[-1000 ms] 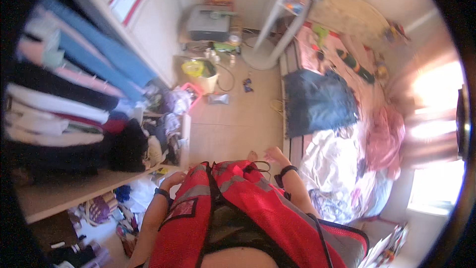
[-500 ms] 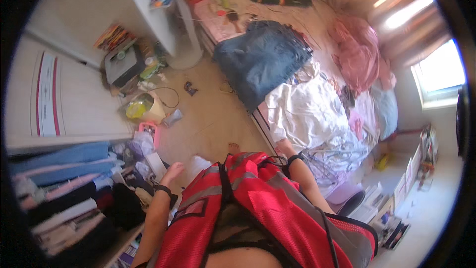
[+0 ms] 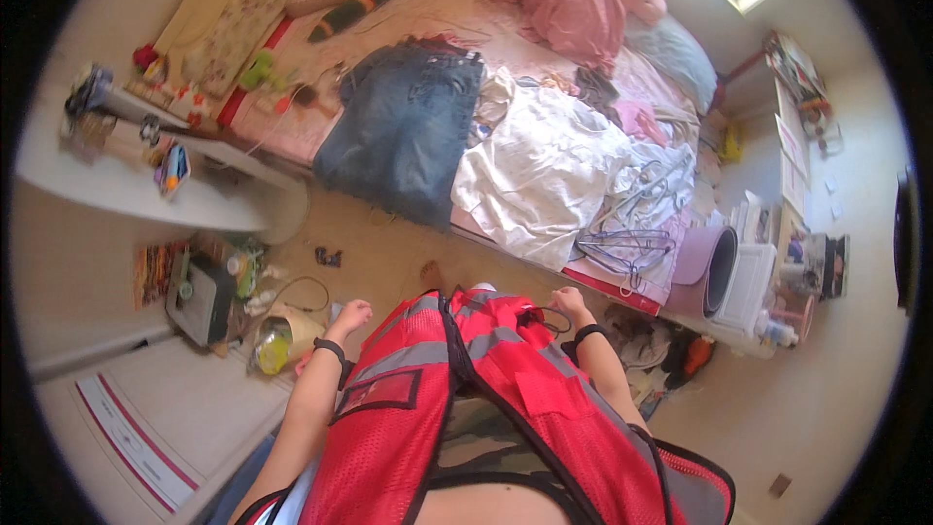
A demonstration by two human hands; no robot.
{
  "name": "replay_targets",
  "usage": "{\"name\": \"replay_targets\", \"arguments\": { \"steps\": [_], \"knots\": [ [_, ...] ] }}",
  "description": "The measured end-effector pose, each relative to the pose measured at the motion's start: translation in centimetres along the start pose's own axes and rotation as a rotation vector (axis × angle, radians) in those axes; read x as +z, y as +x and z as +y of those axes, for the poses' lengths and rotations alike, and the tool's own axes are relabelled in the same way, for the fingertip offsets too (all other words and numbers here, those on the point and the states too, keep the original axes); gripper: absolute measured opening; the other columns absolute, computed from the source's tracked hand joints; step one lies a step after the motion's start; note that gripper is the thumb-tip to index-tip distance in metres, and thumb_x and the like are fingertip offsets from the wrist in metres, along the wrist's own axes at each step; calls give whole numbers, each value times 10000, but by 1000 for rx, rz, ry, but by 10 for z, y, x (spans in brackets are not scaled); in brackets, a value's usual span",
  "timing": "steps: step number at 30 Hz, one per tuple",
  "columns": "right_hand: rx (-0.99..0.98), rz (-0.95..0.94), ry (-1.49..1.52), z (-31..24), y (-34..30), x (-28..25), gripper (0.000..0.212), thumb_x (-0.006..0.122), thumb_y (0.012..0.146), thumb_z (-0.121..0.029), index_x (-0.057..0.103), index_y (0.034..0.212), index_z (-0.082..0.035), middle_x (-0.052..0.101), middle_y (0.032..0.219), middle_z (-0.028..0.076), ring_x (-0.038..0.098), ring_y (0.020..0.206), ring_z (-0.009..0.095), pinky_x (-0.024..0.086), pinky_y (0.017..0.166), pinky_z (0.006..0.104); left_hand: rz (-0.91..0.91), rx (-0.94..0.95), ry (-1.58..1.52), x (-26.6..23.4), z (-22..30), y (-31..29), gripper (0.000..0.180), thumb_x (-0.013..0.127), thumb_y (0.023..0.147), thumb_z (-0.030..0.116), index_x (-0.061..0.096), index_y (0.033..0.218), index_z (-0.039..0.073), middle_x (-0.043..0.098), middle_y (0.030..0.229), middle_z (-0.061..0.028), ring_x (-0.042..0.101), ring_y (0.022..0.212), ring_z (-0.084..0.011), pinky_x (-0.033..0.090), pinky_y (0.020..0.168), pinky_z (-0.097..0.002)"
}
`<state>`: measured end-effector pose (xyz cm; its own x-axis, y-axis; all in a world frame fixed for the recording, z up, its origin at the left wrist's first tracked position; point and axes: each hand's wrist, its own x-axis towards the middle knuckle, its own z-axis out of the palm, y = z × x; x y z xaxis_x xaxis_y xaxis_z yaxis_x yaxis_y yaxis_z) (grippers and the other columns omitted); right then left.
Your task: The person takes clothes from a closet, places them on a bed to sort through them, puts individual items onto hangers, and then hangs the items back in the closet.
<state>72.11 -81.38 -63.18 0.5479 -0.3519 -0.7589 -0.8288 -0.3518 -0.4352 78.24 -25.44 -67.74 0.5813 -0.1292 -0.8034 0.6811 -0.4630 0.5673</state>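
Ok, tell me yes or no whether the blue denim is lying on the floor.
No, the blue denim is spread on the bed, just left of the white cloth.

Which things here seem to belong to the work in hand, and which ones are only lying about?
Probably in the work, being nearest the right hand:
- wire hangers
- white garment

Seemingly just lying about:
- pink fabric heap
- pale bin
- lilac container

Neither hand visibly holds anything.
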Motion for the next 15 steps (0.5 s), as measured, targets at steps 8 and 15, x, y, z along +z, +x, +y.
{"name": "replay_targets", "arguments": {
  "steps": [8, 15],
  "knots": [
    [154, 87, 367, 75, -21, 32, 242, 566, 823, -170, 648, 904, 42, 685, 693, 122, 645, 557, 174, 516, 517, 292, -111, 80, 311, -28, 105, 72, 284, 570, 850, 133, 597, 1080, -30, 679, 875, -104, 634, 732, -149, 521, 667, -288],
    [380, -62, 376, 111, -14, 18, 186, 560, 825, -158, 660, 825, -1, 678, 677, 110, 624, 510, 177, 469, 452, 306, -165, 126, 354, -5, 155, 96, 277, 560, 890, 124, 582, 1113, -39, 672, 938, -117, 640, 818, -165, 520, 730, -301]
  ]
}}
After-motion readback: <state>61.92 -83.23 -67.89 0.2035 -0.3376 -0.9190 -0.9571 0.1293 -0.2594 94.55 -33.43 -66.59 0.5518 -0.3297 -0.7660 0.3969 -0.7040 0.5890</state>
